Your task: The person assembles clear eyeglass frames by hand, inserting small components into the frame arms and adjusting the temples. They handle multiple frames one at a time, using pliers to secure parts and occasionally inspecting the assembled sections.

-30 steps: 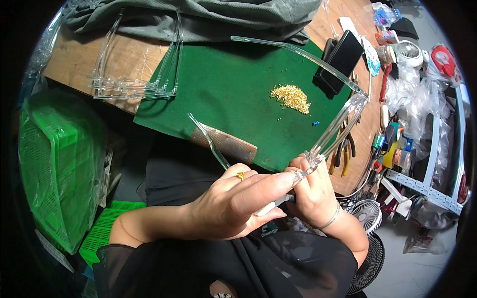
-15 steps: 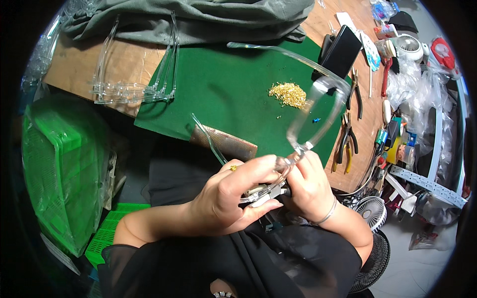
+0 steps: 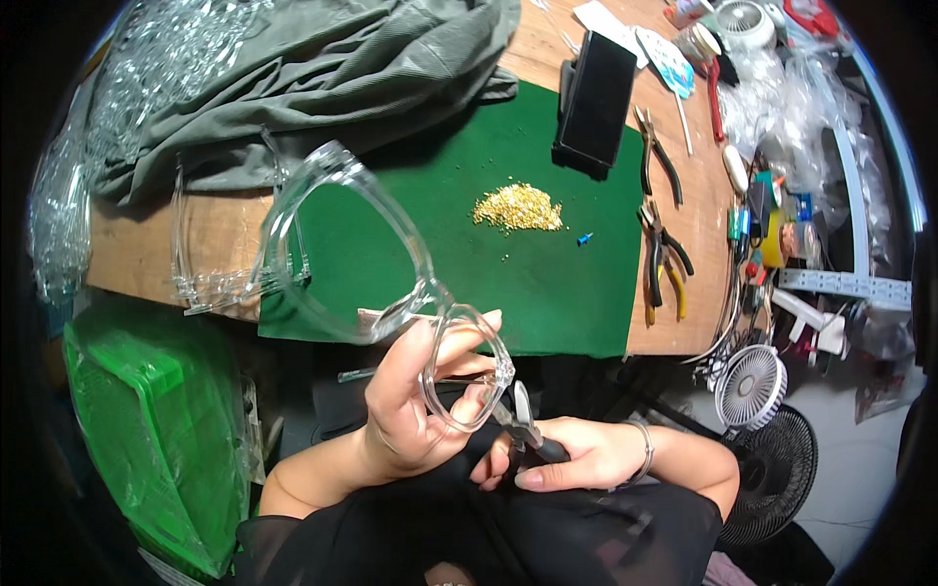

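My left hand (image 3: 403, 415) is closed on a clear plastic eyeglass frame (image 3: 427, 290), its fingers around the nearer lens rim. The larger-looking rim sticks up and left over the green mat (image 3: 391, 200). In my right hand (image 3: 586, 451) is a pair of pliers (image 3: 528, 432) with dark handles. Their jaws point up, close to the hinge corner of the eyeglass frame; whether they touch it I cannot tell. On the mat lies a heap of tiny gold-coloured metal pieces (image 3: 518, 207), with a small blue piece (image 3: 584, 238) to its right.
More clear eyeglass frames (image 3: 220, 285) stand at the left table edge, by a grey cloth (image 3: 322, 107). A black phone (image 3: 598, 103) lies on the mat's far right. Two pliers (image 3: 660, 161) lie on the right. A green crate (image 3: 147, 420) and fans (image 3: 750, 386) flank me.
The eyeglass frame has swung from the right to the upper left in my left hand. My right hand has moved down and away from it, and its pliers now show. The view has shifted.
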A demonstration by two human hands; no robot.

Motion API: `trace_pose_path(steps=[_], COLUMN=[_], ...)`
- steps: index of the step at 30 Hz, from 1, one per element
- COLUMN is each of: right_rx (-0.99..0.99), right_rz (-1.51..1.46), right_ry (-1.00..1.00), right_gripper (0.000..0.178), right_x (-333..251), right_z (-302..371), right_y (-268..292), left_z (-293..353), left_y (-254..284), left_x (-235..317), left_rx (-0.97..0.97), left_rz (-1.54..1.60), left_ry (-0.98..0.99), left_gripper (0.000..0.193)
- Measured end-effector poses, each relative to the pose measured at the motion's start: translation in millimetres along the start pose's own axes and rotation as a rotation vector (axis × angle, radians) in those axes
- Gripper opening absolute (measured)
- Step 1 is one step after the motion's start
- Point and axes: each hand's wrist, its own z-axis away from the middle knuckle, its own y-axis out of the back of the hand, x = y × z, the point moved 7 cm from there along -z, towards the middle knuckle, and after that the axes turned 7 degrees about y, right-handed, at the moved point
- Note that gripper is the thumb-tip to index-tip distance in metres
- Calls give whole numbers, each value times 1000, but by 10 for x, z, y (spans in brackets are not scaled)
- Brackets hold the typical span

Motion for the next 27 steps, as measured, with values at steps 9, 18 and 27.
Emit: trace_pose_path(steps=[9,18,27], right_rx=[-36,-21,47], right_rz=[-356,-345,-284], right_ry=[-123,-33,13], right_gripper=[18,20,27], right_x=[85,233,213], right_z=[-77,-149,-232], right_y=[-82,-110,-142], left_z=[92,146,154], left_y=[12,-7,-10], left_x=[99,93,144], left_rx=[-173,-154,-220], left_rz=[-398,-419,-496], left_ry=[-44,-91,-47], left_gripper=[95,93,91])
